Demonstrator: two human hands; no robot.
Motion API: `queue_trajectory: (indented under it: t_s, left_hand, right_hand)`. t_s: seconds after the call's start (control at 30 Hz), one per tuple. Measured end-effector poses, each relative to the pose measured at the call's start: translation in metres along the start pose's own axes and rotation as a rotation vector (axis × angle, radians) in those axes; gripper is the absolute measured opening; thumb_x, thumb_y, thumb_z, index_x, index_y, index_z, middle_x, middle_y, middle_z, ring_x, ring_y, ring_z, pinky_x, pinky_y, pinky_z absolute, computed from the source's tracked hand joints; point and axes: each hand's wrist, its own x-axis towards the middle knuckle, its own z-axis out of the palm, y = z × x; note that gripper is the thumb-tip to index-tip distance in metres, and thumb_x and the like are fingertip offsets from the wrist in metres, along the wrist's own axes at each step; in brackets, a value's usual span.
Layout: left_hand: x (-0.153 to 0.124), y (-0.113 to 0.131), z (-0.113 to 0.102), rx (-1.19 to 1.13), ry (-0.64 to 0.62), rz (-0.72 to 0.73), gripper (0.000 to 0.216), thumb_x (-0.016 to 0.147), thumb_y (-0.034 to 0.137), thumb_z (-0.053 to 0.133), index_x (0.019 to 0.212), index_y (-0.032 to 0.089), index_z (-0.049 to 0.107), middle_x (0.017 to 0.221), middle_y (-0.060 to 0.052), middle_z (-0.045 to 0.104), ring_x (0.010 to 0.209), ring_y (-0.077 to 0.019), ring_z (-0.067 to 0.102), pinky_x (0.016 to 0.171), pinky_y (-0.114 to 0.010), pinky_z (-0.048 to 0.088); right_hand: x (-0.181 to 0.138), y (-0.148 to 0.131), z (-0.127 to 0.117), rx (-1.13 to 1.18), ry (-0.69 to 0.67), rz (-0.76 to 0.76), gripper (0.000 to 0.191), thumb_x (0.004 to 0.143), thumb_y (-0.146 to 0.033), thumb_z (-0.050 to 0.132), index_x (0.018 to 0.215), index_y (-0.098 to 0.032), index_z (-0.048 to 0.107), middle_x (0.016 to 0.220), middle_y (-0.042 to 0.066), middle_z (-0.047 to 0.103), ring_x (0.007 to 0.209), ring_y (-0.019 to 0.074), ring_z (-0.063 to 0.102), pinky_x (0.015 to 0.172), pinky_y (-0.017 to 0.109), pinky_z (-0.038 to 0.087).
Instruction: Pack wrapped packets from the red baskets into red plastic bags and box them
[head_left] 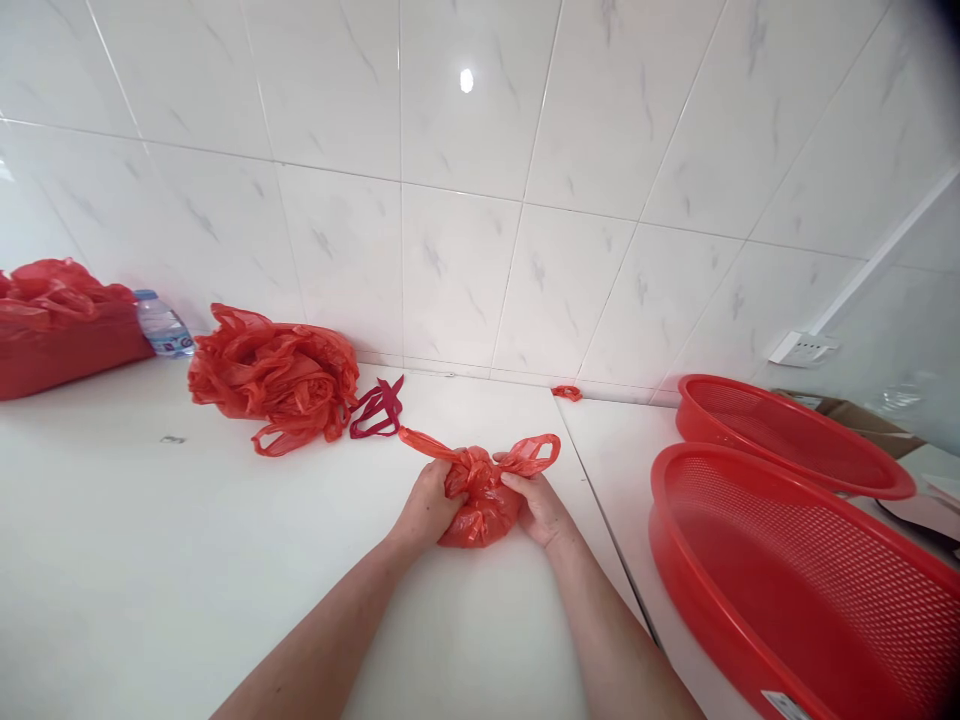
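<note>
A bundled red plastic bag sits on the white table between my hands, its top gathered and its two handle loops sticking out to the left and right. My left hand grips the bag's left side, fingers curled into the plastic. On the other side, my right hand holds the bag with the thumb pressed on top near the right loop. What is inside the bag is hidden by the plastic.
Left of centre lies a heap of red plastic bags beside a dark red strap. A water bottle and a red container stand farther left. Two red mesh baskets occupy the right, near a power strip.
</note>
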Motion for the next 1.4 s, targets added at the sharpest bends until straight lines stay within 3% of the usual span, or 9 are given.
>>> queue_trajectory:
  t_s: [0.2,0.47,0.67,1.4]
  left_hand:
    - [-0.001,0.006,-0.001,0.019,-0.046,0.061,0.037,0.067,0.005,0.044,0.096,0.019,0.062,0.091,-0.004,0.067,0.081,-0.0192,0.060,0.073,-0.031,0.047]
    - [0.000,0.004,0.000,0.009,-0.041,0.070,0.030,0.066,0.008,0.048,0.091,0.018,0.062,0.088,-0.004,0.067,0.082,-0.0192,0.060,0.074,-0.030,0.047]
    - [0.000,0.005,-0.001,0.023,-0.056,0.097,0.035,0.064,0.007,0.045,0.092,0.017,0.063,0.088,-0.004,0.067,0.081,-0.0197,0.060,0.073,-0.031,0.047]
    - [-0.002,0.013,0.003,0.085,-0.082,0.143,0.040,0.067,0.001,0.042,0.094,0.020,0.063,0.087,-0.002,0.066,0.076,-0.0166,0.059,0.068,-0.027,0.045]
  right_hand:
    - [0.002,0.001,-0.002,0.079,0.035,0.006,0.030,0.066,-0.030,0.077,0.092,-0.019,0.070,0.092,0.004,0.071,0.086,0.0186,0.062,0.081,0.031,0.046]
    - [0.003,0.001,-0.003,0.096,0.014,-0.005,0.023,0.068,-0.028,0.076,0.088,-0.017,0.071,0.089,0.005,0.071,0.084,0.0186,0.062,0.079,0.031,0.045]
    - [0.003,0.002,-0.004,0.076,-0.004,-0.016,0.024,0.067,-0.023,0.076,0.091,-0.018,0.071,0.091,0.004,0.071,0.086,0.0171,0.062,0.081,0.030,0.044]
    - [0.003,0.002,-0.001,0.077,0.027,0.012,0.022,0.067,-0.031,0.078,0.082,-0.017,0.071,0.082,0.004,0.071,0.076,0.0165,0.063,0.078,0.030,0.046]
